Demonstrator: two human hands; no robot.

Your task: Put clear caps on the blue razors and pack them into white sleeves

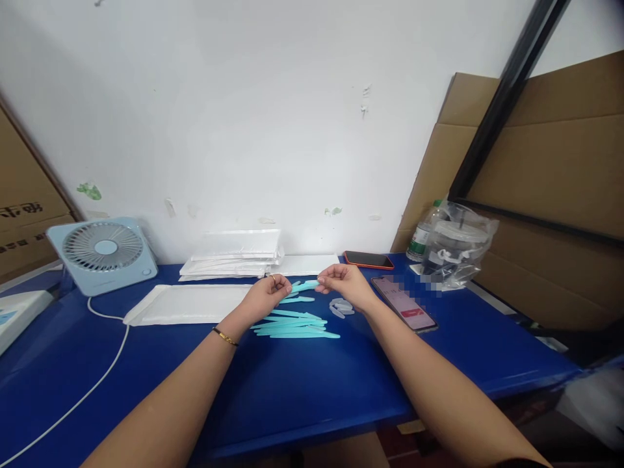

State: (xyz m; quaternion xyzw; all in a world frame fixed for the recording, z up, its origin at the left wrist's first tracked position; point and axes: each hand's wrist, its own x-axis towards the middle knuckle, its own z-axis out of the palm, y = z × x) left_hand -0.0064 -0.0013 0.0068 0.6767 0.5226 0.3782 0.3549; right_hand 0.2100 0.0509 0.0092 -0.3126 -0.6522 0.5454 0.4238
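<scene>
My left hand [269, 295] is closed on a teal eyebrow razor [306, 286], with other teal handles close to its fingers. At the razor's right end, my right hand [344, 284] pinches the tip between thumb and fingers; whether a cap sits there is too small to tell. Below the hands, several more teal razors [297, 324] lie in a loose, mostly parallel pile on the blue table [302, 383]. One single razor [298, 299] rests just above that pile. Small translucent caps [342, 307] are heaped under my right hand.
A white padded envelope [190, 304] lies left, with a stack of envelopes [229, 253] behind. A light-blue fan [102, 253] and its cable stand left. Two phones, one red-edged [368, 260] and one lit [404, 303], lie right, near a bottle [423, 235] and a bagged cup [455, 250].
</scene>
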